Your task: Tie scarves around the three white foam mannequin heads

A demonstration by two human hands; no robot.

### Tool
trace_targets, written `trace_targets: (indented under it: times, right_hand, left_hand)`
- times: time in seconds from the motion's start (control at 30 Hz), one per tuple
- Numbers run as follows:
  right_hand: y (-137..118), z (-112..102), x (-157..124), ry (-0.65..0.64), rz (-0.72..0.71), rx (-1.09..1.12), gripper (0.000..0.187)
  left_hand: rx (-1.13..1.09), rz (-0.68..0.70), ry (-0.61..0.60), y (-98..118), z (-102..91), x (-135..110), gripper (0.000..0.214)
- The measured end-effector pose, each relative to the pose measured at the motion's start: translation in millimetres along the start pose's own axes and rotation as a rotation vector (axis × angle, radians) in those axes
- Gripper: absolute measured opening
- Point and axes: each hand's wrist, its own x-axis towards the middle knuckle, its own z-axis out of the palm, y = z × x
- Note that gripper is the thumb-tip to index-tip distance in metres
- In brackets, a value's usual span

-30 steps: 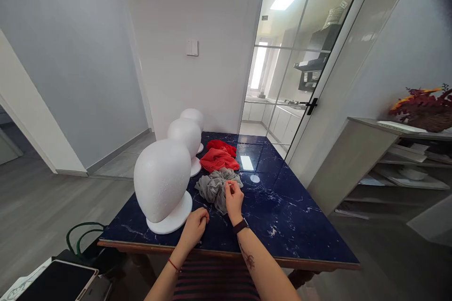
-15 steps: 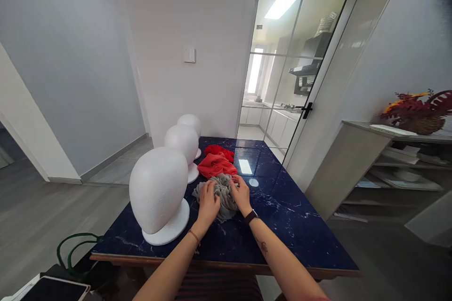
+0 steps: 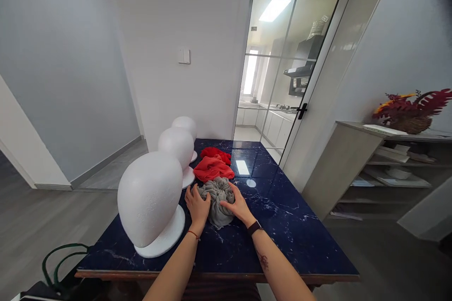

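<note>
A crumpled, thin grey cloth (image 3: pixel 219 193) lies bunched in a rounded heap on the dark blue marbled table (image 3: pixel 282 230). My left hand (image 3: pixel 198 204) curls round its left edge, with the fingertips partly hidden. On the right side, my right hand (image 3: pixel 240 204) cups the cloth between thumb and fingers. Just behind it is a bunched red cloth (image 3: pixel 213 169), and a deeper red cloth (image 3: pixel 216 154) lies beyond that. To the left of my hands stands the nearest white foam head (image 3: pixel 150 197) on its round base.
Two more foam heads, a middle one (image 3: pixel 175 146) and a far one (image 3: pixel 184 126), stand in a row along the table's left side. Behind the table is a glass door (image 3: pixel 275 70). A shelf unit (image 3: pixel 339 164) with a flower basket (image 3: pixel 413 120) stands at right.
My left hand has shifted left to the grey cloth's edge, and its fingers are spread wider. My right thumb has moved onto the cloth's front. The view has shifted slightly.
</note>
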Motion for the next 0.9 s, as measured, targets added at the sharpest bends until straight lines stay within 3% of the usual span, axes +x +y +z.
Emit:
trace_targets:
  times: [0.2,0.4,0.47,0.6,0.7,0.8,0.9]
  right_hand:
    - [-4,2,-5,-0.160,-0.030,-0.122,0.099]
    - [-14,7,-6,-0.212,-0.060,-0.105,0.104]
    - [-15,8,-8,-0.215,-0.064,-0.076,0.100]
    - [-17,9,-8,-0.172,-0.056,-0.015,0.073]
    - [-19,5,-4,-0.033,0.011,0.079,0.049]
    - [-16,-3,3,0.267,0.128,0.267,0.034]
    - [-6,-13,9,0.521,0.214,0.388,0.032]
  left_hand:
    - [-0.257,-0.186,-0.152,-11,5.2,13,0.051]
    - [-0.487,-0.297,-0.282,-11,4.6,17,0.021]
    - [-0.593,-0.317,-0.339,-9,5.4,16,0.016]
    - [-0.751,-0.348,-0.424,-3,4.8,17,0.037]
    - [-0.781,-0.336,-0.510,0,0.3,18,0.047]
    - [-0.738,-0.274,-0.616,4,-6.1,18,0.048]
    - [-0.643,-0.171,-0.727,6,-10.1,14,0.048]
